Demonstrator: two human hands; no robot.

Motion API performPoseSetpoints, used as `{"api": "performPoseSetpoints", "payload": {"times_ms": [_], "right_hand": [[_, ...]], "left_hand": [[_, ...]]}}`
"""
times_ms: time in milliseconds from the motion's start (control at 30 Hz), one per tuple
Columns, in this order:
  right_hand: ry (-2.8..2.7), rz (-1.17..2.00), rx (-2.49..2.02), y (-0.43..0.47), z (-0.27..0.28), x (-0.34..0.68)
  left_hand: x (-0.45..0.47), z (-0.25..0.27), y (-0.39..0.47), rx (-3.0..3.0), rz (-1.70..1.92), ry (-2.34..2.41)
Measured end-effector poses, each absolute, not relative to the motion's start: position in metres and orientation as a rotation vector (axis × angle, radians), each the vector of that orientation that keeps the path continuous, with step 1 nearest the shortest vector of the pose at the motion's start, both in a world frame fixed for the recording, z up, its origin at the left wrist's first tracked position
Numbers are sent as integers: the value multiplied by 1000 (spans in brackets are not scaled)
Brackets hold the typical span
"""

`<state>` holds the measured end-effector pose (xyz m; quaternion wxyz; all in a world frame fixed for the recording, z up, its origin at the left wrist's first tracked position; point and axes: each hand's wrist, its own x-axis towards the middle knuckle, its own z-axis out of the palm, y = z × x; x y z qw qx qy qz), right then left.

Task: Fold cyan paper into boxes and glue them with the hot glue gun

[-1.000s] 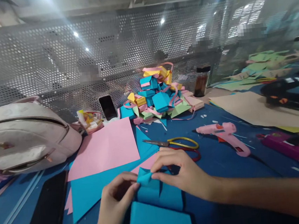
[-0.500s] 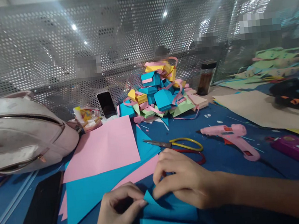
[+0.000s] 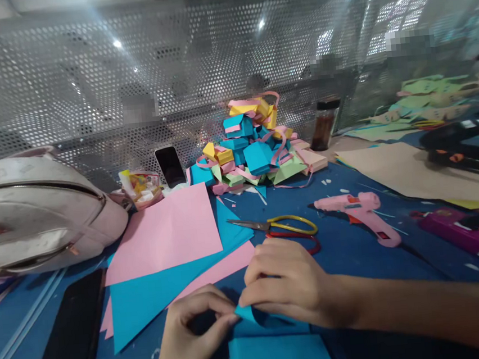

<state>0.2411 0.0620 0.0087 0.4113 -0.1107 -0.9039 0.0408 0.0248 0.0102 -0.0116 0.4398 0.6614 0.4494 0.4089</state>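
Observation:
A sheet of blue paper [image 3: 281, 353], creased across, lies at the bottom middle of the view. My left hand [image 3: 200, 324] is closed, pinching the raised corner of this paper between thumb and fingers. From the right, my right hand [image 3: 290, 284] reaches over the same sheet, its curled fingertips on the folded flap close to the left fingertips. Part of the flap is hidden beneath the right hand. Just beyond that hand lie scissors [image 3: 272, 227] with one yellow and one red handle, blades pointing left.
Pink sheets [image 3: 168, 231] and blue sheets [image 3: 150, 306] overlap at left, near a black phone [image 3: 71, 331] and a pale bag [image 3: 34, 210]. Folded paper boxes [image 3: 258, 155] are heaped at the back. A pink glue gun [image 3: 361, 210] and a purple power strip [image 3: 465, 234] lie right.
My right fingers have moved left to meet the left fingertips, and the raised blue corner is pressed lower. The whole view has shifted slightly.

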Motion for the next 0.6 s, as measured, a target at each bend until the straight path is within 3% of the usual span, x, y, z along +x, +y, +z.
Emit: {"api": "performPoseSetpoints", "payload": {"times_ms": [400,600], "right_hand": [[-2343,-57,-251,63,7,247],[-2394,40,-265,63,8,245]], "left_hand": [[25,-9,7,1692,1068,1152],[23,-9,7,1694,1074,1152]]}}
